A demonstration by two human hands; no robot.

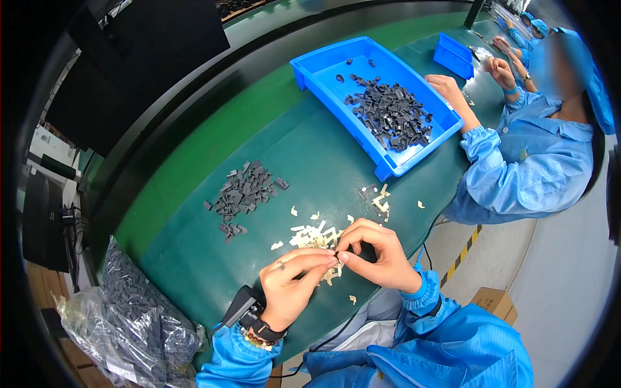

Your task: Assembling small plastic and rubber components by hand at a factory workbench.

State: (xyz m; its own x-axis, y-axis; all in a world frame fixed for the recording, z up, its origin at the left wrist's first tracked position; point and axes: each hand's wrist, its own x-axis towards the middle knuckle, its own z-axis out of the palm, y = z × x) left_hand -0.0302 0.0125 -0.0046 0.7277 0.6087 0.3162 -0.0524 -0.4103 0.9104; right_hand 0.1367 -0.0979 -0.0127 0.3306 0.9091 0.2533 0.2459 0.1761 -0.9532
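My left hand point(290, 284) and my right hand point(383, 257) meet over the near edge of the green table, fingertips pinched together. Between them is a small black part point(337, 256), mostly covered by the fingers, so its exact shape is hidden. Just under and beyond my hands lies a loose heap of cream-coloured strip-like pieces point(312, 237). A pile of small dark grey plastic parts point(244, 191) sits farther off to the left. My left wrist carries a black strapped device point(246, 307) and a bead bracelet.
A blue tray point(352, 131) with many dark parts stands beyond my right hand. Clear bags of dark parts point(139, 317) slump at the left table edge. At right, a co-worker in blue point(527, 168) reaches toward the tray. A smaller blue bin point(453, 58) stands behind it.
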